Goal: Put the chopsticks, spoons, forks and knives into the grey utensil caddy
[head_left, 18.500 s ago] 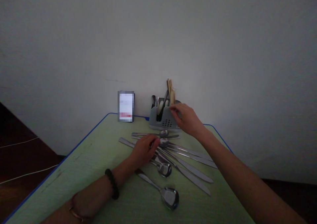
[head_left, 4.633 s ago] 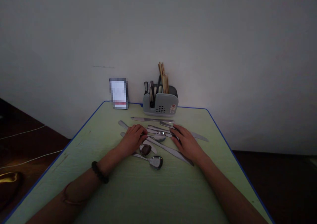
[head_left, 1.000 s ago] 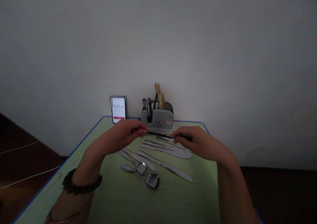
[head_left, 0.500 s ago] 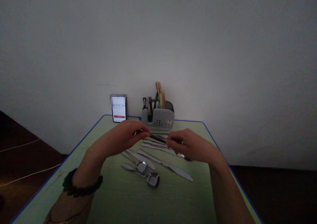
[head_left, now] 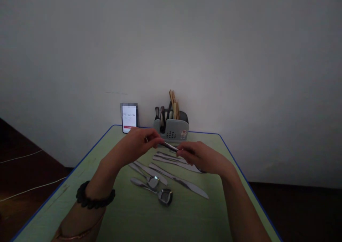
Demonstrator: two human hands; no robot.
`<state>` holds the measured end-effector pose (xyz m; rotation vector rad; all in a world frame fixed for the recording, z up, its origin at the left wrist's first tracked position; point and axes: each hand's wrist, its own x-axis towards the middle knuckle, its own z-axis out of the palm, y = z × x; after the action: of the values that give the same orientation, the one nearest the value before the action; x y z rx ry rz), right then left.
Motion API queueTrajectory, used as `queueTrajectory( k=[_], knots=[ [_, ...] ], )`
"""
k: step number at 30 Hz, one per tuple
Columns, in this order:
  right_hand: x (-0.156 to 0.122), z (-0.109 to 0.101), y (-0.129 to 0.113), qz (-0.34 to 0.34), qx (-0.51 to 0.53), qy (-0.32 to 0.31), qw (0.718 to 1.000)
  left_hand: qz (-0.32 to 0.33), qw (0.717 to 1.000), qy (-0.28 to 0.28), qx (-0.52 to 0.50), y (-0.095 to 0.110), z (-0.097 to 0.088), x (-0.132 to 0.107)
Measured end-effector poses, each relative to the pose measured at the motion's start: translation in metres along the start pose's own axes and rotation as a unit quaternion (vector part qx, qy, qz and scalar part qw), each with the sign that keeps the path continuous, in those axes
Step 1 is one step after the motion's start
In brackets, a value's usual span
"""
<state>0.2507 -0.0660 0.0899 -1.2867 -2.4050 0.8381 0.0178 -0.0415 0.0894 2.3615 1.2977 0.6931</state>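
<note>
My left hand (head_left: 139,144) and my right hand (head_left: 199,157) are raised above the green table (head_left: 123,213), each pinched on one end of a metal table knife (head_left: 170,147) held between them. Under the hands lie several more knives (head_left: 178,179) and two spoons (head_left: 165,195) on the table. A grey cutlery holder (head_left: 172,128) with chopsticks and utensils stands at the far edge, behind the hands.
A phone (head_left: 129,117) with a lit screen leans against the white wall, left of the holder. The table has a blue rim (head_left: 80,158). Dark floor with white cables (head_left: 29,188) lies to the left.
Both hands came off the table, lifting one knife between them. In the last second the right hand has slid closer to the left along the knife.
</note>
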Motion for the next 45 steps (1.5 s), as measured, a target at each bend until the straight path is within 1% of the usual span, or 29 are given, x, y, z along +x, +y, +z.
queueTrajectory(
  k=[3, 5, 7, 8, 10, 13, 15, 17, 19, 21, 25, 29, 32, 37, 39, 41, 43, 45],
  knots=[
    [0.002, 0.001, 0.006, -0.029, -0.027, 0.052, 0.998, -0.007, 0.999, 0.020, 0.026, -0.003, -0.001, 0.000],
    [0.004, 0.001, 0.010, -0.044, -0.030, 0.091, 0.994, -0.004, 0.999, 0.019, 0.040, -0.005, -0.002, 0.000],
    [0.005, 0.001, 0.012, -0.044, -0.026, 0.120, 0.991, 0.003, 0.999, -0.001, 0.045, -0.007, -0.002, 0.000],
    [0.006, 0.000, 0.013, -0.041, -0.021, 0.129, 0.991, 0.007, 0.999, -0.021, 0.044, -0.008, -0.001, 0.000],
    [0.008, 0.001, 0.014, -0.032, 0.003, 0.128, 0.991, 0.014, 0.997, -0.073, 0.037, -0.010, 0.002, 0.000],
    [0.010, 0.003, 0.016, -0.013, 0.081, 0.096, 0.992, 0.020, 0.988, -0.147, 0.029, -0.010, 0.009, 0.002],
    [0.011, 0.005, 0.018, -0.005, 0.153, 0.077, 0.985, 0.024, 0.985, -0.167, 0.021, -0.007, 0.015, 0.004],
    [0.013, 0.007, 0.019, -0.006, 0.239, 0.064, 0.969, 0.032, 0.984, -0.173, -0.002, -0.002, 0.022, 0.006],
    [0.014, 0.007, 0.019, -0.009, 0.316, 0.072, 0.946, 0.046, 0.980, -0.189, -0.041, 0.004, 0.029, 0.007],
    [0.015, 0.007, 0.019, -0.011, 0.356, 0.094, 0.930, 0.046, 0.972, -0.216, -0.074, 0.007, 0.033, 0.008],
    [0.015, 0.003, 0.020, -0.020, 0.337, 0.142, 0.931, 0.028, 0.963, -0.253, -0.084, 0.001, 0.035, 0.009],
    [0.012, 0.000, 0.020, -0.029, 0.334, 0.207, 0.919, 0.020, 0.963, -0.260, -0.073, -0.010, 0.032, 0.011],
    [0.012, 0.000, 0.017, -0.017, 0.331, 0.220, 0.918, 0.021, 0.964, -0.255, -0.070, -0.015, 0.028, 0.011],
    [0.014, 0.002, 0.013, -0.015, 0.311, 0.246, 0.918, 0.020, 0.972, -0.229, -0.045, -0.021, 0.023, 0.011],
    [0.015, 0.003, 0.012, -0.019, 0.294, 0.266, 0.918, -0.001, 0.974, -0.223, -0.030, -0.026, 0.022, 0.011],
    [0.016, 0.003, 0.011, -0.025, 0.280, 0.294, 0.914, -0.039, 0.976, -0.215, 0.000, -0.033, 0.022, 0.011],
    [0.016, 0.004, 0.008, -0.030, 0.271, 0.335, 0.902, -0.070, 0.974, -0.211, 0.039, -0.040, 0.023, 0.011],
    [0.017, 0.004, 0.004, -0.031, 0.265, 0.381, 0.885, -0.073, 0.974, -0.205, 0.066, -0.046, 0.024, 0.011]
  ],
)
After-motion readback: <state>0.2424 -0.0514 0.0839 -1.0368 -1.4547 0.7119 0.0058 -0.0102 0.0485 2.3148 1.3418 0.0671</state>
